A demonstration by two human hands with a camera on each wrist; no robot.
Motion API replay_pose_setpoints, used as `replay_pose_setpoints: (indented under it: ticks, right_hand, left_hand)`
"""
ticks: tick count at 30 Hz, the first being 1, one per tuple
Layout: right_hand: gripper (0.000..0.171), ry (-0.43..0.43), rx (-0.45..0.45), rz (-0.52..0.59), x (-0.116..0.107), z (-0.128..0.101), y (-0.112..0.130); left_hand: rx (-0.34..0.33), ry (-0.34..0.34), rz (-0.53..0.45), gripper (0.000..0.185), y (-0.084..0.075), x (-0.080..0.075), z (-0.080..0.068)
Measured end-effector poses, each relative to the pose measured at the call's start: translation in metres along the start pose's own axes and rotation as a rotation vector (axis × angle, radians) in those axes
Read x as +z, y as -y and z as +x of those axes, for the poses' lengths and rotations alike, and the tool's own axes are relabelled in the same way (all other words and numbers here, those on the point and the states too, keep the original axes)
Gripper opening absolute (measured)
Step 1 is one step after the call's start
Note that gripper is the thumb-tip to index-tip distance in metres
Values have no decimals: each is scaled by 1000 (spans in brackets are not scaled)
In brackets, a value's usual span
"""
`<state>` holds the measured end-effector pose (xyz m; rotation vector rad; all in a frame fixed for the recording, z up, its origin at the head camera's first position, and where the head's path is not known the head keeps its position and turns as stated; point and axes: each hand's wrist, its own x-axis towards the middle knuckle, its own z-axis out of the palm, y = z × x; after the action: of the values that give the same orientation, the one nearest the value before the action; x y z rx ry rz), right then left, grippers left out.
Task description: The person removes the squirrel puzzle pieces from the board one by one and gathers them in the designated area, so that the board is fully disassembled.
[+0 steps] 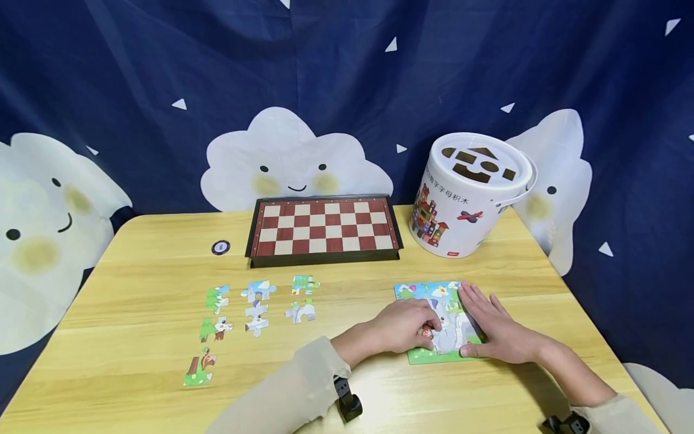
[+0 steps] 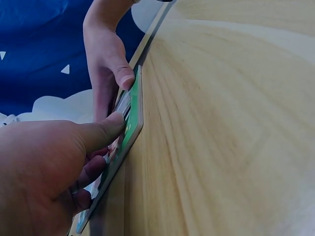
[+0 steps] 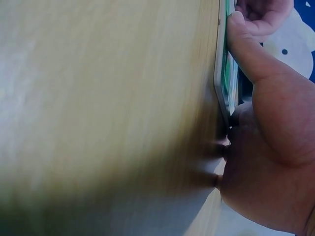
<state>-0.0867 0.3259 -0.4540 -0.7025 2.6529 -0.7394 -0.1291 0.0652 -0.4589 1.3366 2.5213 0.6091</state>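
A puzzle board (image 1: pixel 423 357) with a green border and a grey elephant picture lies on the right part of the table. Over its left half, my left hand (image 1: pixel 408 324) bends its thumb and fingers onto a puzzle piece (image 1: pixel 426 331) with some red on it. The left wrist view shows the thumb (image 2: pixel 109 129) down at the board's surface, the other fingers curled under the hand. My right hand (image 1: pixel 501 331) lies along the board's right edge, fingers extended and thumb (image 3: pixel 237 24) on the lower border.
Several loose puzzle pieces (image 1: pixel 257 318) are spread at the left of the table. Behind stand a red-and-white chessboard (image 1: pixel 325 228) and a white lidded bucket (image 1: pixel 461 208). A small dark round chip (image 1: pixel 220 247) lies left of the chessboard.
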Motion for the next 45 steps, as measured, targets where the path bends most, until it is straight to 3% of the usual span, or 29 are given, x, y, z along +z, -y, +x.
replay_pose_setpoints:
  ticks: [45]
  right_hand:
    - [108, 3, -38, 41, -2, -1, 0]
  left_hand:
    - [46, 15, -34, 28, -1, -3, -2]
